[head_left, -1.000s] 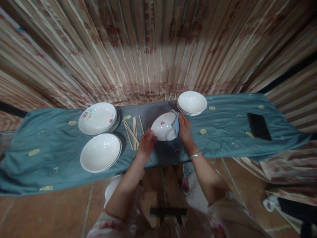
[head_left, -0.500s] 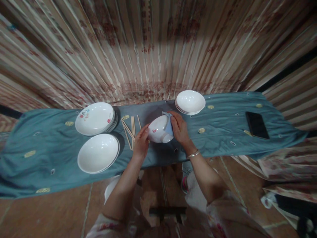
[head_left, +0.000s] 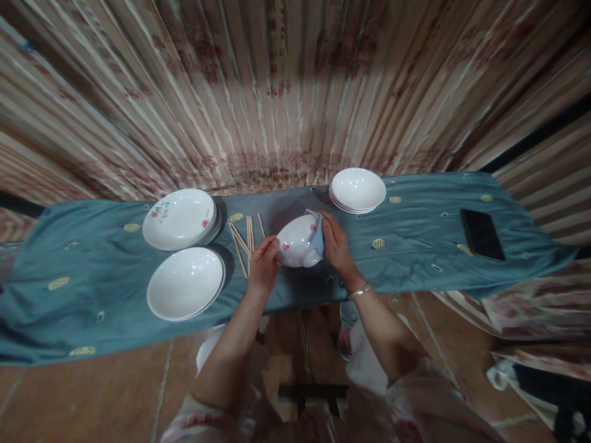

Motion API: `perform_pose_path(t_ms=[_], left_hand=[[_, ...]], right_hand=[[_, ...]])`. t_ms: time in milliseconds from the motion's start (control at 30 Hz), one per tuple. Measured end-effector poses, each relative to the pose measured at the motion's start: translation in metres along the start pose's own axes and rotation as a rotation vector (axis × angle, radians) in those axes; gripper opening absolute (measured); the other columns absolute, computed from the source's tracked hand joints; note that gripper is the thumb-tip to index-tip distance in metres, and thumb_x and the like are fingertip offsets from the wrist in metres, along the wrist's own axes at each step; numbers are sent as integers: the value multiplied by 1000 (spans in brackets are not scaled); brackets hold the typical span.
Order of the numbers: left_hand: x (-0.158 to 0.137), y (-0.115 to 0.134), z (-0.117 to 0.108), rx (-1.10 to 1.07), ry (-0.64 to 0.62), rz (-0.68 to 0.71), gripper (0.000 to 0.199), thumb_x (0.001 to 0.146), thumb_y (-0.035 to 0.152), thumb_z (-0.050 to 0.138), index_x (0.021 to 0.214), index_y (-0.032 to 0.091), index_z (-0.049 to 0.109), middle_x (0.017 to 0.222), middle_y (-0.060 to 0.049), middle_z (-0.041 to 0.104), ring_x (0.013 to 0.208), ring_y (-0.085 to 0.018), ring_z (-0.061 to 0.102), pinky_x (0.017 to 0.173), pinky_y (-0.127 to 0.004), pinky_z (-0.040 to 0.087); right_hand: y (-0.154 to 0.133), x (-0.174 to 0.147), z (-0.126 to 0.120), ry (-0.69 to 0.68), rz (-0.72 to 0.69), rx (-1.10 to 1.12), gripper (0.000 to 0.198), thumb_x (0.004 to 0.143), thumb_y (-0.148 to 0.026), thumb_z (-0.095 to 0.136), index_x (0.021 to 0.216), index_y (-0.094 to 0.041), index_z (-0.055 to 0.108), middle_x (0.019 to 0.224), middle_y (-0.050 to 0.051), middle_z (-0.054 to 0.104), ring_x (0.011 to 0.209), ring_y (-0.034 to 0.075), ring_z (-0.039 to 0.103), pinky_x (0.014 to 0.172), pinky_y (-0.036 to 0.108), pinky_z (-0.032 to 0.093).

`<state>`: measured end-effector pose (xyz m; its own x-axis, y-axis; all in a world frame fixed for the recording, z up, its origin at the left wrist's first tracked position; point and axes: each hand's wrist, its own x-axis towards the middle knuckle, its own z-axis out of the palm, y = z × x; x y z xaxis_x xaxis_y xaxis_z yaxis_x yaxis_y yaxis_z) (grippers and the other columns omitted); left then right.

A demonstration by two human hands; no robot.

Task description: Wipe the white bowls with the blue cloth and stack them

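A white bowl [head_left: 298, 243] with small red flowers is tilted on its side above the table, its foot turned towards me. My left hand [head_left: 264, 263] grips its left edge, fingers and thumb closed on the rim. At the bowl's right side a light blue cloth [head_left: 318, 232] is pressed against it by my right hand [head_left: 337, 243], whose fingers are bent round the cloth. The bowl's inside is hidden from me. Just left of my left hand lie several wooden chopsticks [head_left: 250, 237], some crossed.
A stack of flowered plates [head_left: 180, 218] stands at the back left, with larger white bowls [head_left: 184, 284] in front. Smaller stacked bowls [head_left: 358, 189] sit behind my right hand. A black phone [head_left: 482, 234] lies far right on the green tablecloth [head_left: 415, 246]. Curtains [head_left: 295, 111] hang behind.
The cloth has shifted a little towards the bowl's right edge, showing more of its flowered side. Both hands keep their hold. The whole view has shifted slightly.
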<state>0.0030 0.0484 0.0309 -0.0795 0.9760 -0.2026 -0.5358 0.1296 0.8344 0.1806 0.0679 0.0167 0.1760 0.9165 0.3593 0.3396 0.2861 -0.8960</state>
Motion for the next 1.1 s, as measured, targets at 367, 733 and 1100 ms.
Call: perform_pose_path(t_ms=[367,733,1100], left_hand=[[3,1,-5,-48,-7,-32,22,67,30,85,79,17,72,71,2,69,63,-8,61,62,-18,47],[4,4,-5,-73,23,-8,32,59,35,89,75,17,67,68,3,67,61,-9,60,63,-20,46],[4,4,-8,-48,-21,-12,37,60,39,92,80,18,70,72,2,69,63,-8,58,61,-20,44]], right_hand=[[18,-13,7,68,127,106,52,101,-53,35,122,-18,66,125,13,71,122,24,61,113,43,43],[35,-26,15,103,202,178,54,98,-60,38,118,-19,69,123,11,73,118,23,64,110,40,46],[21,-17,4,69,155,85,49,101,-52,36,115,-17,68,112,13,75,108,23,67,104,40,50]])
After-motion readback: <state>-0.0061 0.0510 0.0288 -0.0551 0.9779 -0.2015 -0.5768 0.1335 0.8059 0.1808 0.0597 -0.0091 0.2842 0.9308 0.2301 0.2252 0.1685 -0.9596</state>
